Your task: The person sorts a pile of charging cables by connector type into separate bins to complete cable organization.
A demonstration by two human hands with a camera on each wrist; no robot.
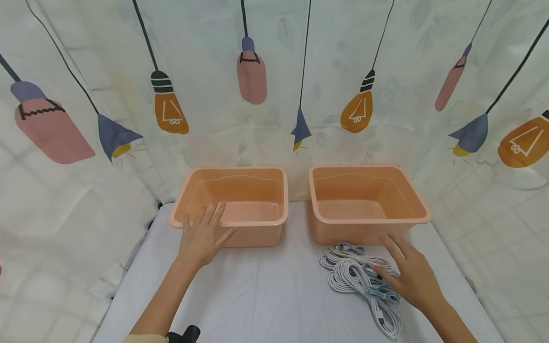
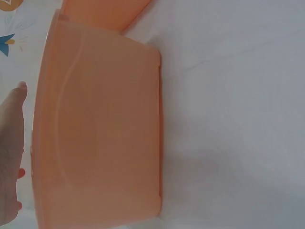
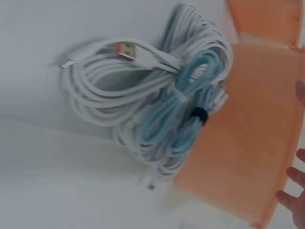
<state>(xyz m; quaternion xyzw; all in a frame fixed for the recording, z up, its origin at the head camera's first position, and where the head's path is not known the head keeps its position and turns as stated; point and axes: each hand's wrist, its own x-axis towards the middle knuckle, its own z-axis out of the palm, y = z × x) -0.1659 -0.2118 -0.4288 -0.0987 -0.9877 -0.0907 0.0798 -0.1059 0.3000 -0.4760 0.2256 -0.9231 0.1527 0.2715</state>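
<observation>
Two empty orange plastic bins stand side by side at the back of the white table: the left bin [image 1: 233, 202] and the right bin [image 1: 364, 202]. My left hand [image 1: 205, 233] lies flat with straight fingers against the front rim of the left bin [image 2: 100, 133]. My right hand [image 1: 409, 271] hovers open over a heap of coiled white and pale-blue cables [image 1: 360, 278], its fingers touching or just above the coils. In the right wrist view the cables [image 3: 152, 109] lie against the right bin's wall [image 3: 243, 129], one orange-tipped USB plug showing.
A white cloth covers the table [image 1: 274, 295]. A curtain printed with light bulbs [image 1: 257, 81] hangs close behind the bins and along both sides. A small dark object [image 1: 184, 335] sits at the near edge by my left forearm.
</observation>
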